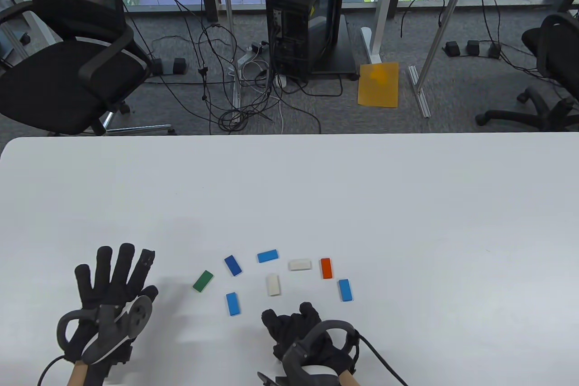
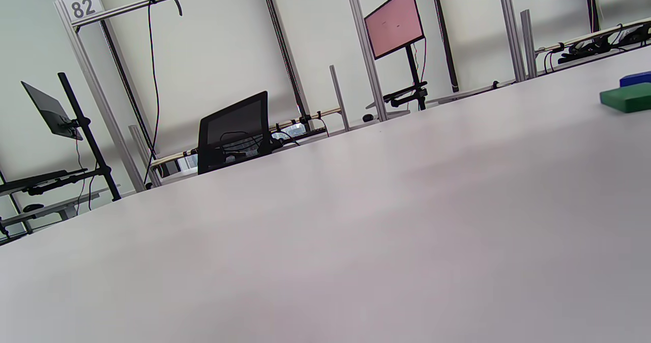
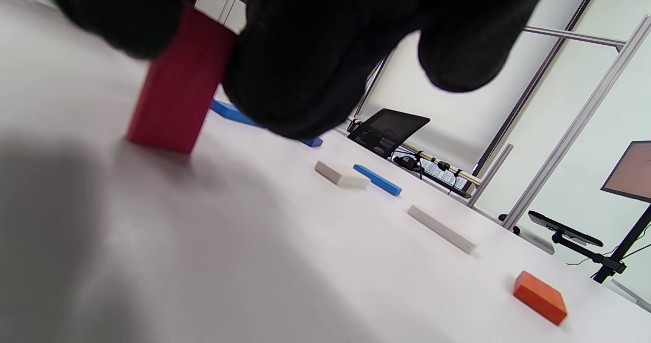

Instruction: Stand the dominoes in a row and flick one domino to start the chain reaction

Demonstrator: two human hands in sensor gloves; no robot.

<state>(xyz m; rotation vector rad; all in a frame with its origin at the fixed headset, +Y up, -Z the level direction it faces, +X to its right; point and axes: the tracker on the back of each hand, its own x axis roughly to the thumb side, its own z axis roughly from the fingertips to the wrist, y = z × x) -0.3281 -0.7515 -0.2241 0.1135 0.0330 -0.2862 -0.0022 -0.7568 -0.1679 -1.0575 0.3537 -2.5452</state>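
Several dominoes lie flat on the white table: a green one, a dark blue one, light blue ones, white ones and an orange one. My right hand is curled just in front of them. In the right wrist view its fingers pinch the top of a red domino that stands upright on the table; the table view hides this domino under the hand. My left hand lies open with fingers spread, left of the green domino.
The table's far edge runs across the middle of the table view. Beyond it on the floor are office chairs, cables, a black computer case and metal frame legs. A dark blue domino shows behind the green one.
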